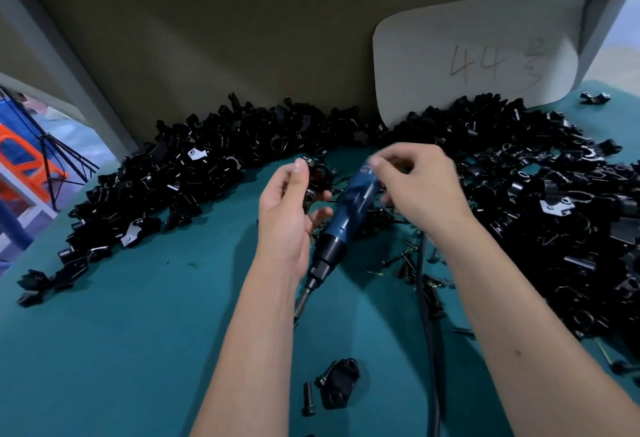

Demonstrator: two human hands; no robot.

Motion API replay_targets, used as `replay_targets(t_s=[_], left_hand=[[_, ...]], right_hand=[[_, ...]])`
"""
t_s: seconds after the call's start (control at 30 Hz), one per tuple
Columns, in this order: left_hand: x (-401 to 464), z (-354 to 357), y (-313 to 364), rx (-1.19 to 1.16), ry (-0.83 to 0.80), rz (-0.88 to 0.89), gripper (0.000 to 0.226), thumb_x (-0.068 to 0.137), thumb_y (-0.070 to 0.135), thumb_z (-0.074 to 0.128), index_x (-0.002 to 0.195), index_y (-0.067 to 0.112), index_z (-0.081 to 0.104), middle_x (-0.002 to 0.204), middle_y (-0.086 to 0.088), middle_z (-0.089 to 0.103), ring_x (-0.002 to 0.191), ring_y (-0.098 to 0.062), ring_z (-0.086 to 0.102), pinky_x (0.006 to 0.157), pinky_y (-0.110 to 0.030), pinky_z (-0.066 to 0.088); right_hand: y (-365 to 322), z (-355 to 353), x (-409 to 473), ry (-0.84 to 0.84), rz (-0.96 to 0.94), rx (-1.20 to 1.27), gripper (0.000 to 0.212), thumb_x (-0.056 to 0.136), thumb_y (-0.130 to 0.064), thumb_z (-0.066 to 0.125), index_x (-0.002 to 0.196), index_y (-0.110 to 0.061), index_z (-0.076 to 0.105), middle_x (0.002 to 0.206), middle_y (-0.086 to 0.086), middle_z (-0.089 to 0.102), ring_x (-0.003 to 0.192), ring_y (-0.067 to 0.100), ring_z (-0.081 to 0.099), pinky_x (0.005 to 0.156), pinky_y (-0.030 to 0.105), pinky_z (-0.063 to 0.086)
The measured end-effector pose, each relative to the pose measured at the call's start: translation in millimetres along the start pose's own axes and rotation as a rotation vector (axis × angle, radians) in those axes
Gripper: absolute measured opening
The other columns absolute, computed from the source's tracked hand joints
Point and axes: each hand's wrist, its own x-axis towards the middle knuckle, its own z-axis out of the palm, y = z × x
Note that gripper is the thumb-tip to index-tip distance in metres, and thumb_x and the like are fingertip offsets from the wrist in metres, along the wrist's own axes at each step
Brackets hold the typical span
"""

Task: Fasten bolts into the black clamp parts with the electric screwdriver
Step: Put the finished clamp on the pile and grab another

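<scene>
The electric screwdriver (348, 209) lies on the teal worktop (138, 332), its blue body pointing away from the person and its bit end toward them. It serves as the landmark here. Behind it and to both sides curves a thick heap of black clamp parts (194, 173), which piles higher on the right side (554, 201). Loose bolts (408, 263) are scattered just right of the screwdriver, and its black cable (427, 315) runs back toward the person on that side. Nearer the person than the bit end lies a single clamp plate (341, 384) with two bolts (308, 398) beside it. A pale card marked "44" (478, 55) leans against the back wall, beyond the heap.

The left hand (294, 208) is raised just left of the screwdriver body, its fingers and thumb curled round a black clamp part (317, 182). The right hand (415, 187) hovers above and right of the screwdriver, blurred; its fingers are drawn together as if pinching, but what they hold, if anything, cannot be told. Both forearms reach in from the near edge, one on each side of the tool.

Open teal surface lies left of the screwdriver and toward the person. The heap closes off the far and right sides.
</scene>
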Motion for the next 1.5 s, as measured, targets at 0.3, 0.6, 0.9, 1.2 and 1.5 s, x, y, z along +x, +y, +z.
replay_targets(t_s=[0.3,0.6,0.9,1.2,1.5], left_hand=[[-27,53,-3,0.256,-0.016,0.204,0.028,0.098,0.042,0.069,0.079,0.025,0.079,0.08,0.001,0.071,0.08,-0.012,0.063,0.078,-0.039,0.054],[-49,165,-23,0.512,-0.294,0.235,0.008,0.095,0.029,0.073,0.096,0.022,0.074,0.074,-0.002,0.073,0.062,-0.009,0.06,0.063,-0.029,0.048],[-50,217,-52,1.113,-0.396,0.5,0.02,0.097,0.041,0.064,0.101,0.028,0.077,0.106,-0.006,0.062,0.109,-0.03,0.051,0.096,-0.037,0.044],[3,224,-59,1.013,-0.306,0.208,0.034,0.099,0.032,0.058,0.076,0.011,0.071,0.072,-0.002,0.073,0.076,-0.023,0.067,0.078,-0.033,0.052],[11,231,-75,1.027,-0.349,0.168,0.031,0.098,0.028,0.059,0.075,0.013,0.072,0.07,-0.004,0.072,0.073,-0.024,0.067,0.068,-0.031,0.051]], right_hand=[[-3,-53,-19,-0.231,-0.098,0.366,0.021,0.086,-0.018,0.085,0.103,-0.009,0.076,0.086,0.009,0.078,0.073,0.022,0.076,0.054,0.031,0.058],[-6,-183,-6,-0.047,0.058,-0.466,0.014,0.092,-0.031,0.073,0.081,-0.024,0.078,0.054,-0.002,0.07,0.04,0.008,0.062,0.045,0.02,0.043],[13,-233,25,-0.249,0.257,-0.839,0.011,0.086,-0.034,0.08,0.08,-0.025,0.082,0.069,0.01,0.072,0.067,0.029,0.067,0.059,0.029,0.046],[80,-209,125,-0.407,0.368,-1.073,0.063,0.098,-0.014,0.069,0.155,-0.017,0.044,0.149,0.018,0.052,0.101,0.036,0.066,0.079,0.039,0.059],[98,-192,139,-0.599,0.271,-1.249,0.064,0.09,-0.004,0.076,0.145,-0.021,0.048,0.112,0.004,0.047,0.067,0.011,0.045,0.029,0.013,0.039]])
